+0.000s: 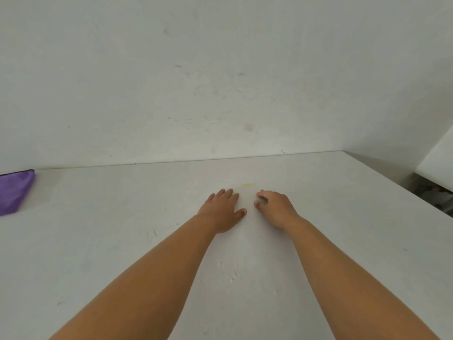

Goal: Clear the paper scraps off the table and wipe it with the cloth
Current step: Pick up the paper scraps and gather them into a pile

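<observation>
Fingers of your left hand [224,212] lie straight and together on the table [98,241], your right hand's [275,208] curl down, cloth [14,191] far left.

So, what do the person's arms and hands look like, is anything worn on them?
Both forearms are bare as far as the picture shows, with no sleeves in view. The left hand and right hand wear no gloves, and no rings, watch or bracelet can be seen. The fingernails look short.

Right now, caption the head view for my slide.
Left hand flat, right hand curled on white table; purple cloth far left.
</observation>
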